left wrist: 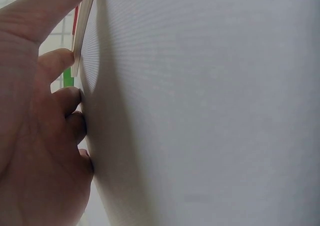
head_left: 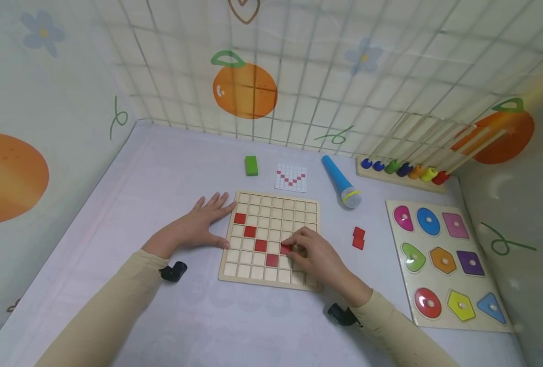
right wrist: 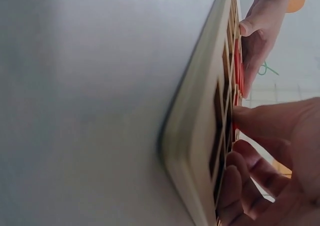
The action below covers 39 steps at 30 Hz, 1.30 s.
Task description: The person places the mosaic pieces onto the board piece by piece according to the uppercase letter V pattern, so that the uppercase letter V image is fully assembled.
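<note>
Watching remotely, I see my right hand [head_left: 319, 257] over the grid board [head_left: 257, 272], fingers pinching a small red tile [head_left: 284, 249] just right of the board's centre; whether it is seated in its cell I can't tell. I'd judge it light, stiff and slightly slick, best held by opposite edges. My right hand hides the board's lower right cells, the main obstruction. On the board, four laid tiles [head_left: 261, 245] form a diagonal. My left hand [head_left: 198, 224] touches the board's left edge, fingers spread. Right of the board lie two loose tiles [head_left: 358, 243], then a shape puzzle [head_left: 425, 280]. Beyond the board's far edge are a pattern card [head_left: 291, 178], green block [head_left: 251, 166], blue microphone [head_left: 337, 178] and, far right, a bead rack [head_left: 400, 183].
</note>
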Available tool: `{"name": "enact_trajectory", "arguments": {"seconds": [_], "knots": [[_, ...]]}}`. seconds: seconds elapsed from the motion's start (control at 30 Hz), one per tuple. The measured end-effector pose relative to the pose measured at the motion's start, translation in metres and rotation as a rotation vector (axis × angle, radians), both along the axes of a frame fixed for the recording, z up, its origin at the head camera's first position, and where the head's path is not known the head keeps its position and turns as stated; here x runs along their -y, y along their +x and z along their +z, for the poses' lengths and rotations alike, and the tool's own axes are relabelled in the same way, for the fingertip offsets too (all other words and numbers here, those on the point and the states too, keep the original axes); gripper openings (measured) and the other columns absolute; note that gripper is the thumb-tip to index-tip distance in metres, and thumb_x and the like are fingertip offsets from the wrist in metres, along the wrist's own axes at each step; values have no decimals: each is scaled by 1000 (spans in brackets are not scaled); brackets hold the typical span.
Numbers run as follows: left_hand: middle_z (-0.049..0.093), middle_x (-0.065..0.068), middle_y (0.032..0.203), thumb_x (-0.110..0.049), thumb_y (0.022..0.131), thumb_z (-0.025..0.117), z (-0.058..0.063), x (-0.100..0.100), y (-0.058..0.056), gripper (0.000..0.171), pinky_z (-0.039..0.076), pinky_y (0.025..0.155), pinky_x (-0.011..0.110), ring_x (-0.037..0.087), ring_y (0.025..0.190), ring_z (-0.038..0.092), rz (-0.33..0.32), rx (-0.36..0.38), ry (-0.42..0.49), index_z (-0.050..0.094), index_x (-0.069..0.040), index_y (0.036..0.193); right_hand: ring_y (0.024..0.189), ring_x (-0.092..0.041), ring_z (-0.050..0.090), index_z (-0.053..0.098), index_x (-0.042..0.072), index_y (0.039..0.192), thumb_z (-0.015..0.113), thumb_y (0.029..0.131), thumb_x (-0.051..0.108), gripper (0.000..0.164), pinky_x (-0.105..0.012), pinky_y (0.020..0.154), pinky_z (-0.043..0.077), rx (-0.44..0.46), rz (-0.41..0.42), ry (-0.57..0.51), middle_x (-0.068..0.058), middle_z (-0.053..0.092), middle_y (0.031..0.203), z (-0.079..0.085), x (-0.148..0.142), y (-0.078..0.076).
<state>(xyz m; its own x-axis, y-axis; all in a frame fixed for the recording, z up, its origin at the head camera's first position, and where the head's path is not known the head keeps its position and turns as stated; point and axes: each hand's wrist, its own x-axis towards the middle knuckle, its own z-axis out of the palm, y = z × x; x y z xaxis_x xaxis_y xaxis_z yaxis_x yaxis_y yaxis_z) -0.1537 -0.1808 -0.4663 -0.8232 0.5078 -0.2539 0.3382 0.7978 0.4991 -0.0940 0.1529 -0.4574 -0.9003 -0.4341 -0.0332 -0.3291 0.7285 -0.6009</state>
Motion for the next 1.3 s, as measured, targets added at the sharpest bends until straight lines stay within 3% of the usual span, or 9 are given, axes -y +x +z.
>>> {"name": "enact_trajectory", "arguments": {"seconds": [0.27,0.57,1.3], "knots": [[4,12,171,-58,77,83,1,0,0,113,-6,125,53,32,157,-6,2,4,-11,23,-17,163,85,-13,56,74,21,120,79,90,18,30,-25,72,53,55,-25,-45,6,61,104,4,-5,2],[4,12,171,-57,77,83,2,-1,0,114,-7,125,53,32,157,-6,-2,6,-13,22,-17,163,85,-9,57,74,21,119,77,91,15,29,-25,73,55,41,-44,-74,7,63,106,6,-22,5],[3,10,171,-56,78,83,1,1,-1,112,-8,125,52,30,157,-7,-10,10,-5,22,-18,163,86,-16,60,72,14,121,75,91,11,30,-32,74,55,-25,-185,27,0,65,101,8,-82,5]]}}
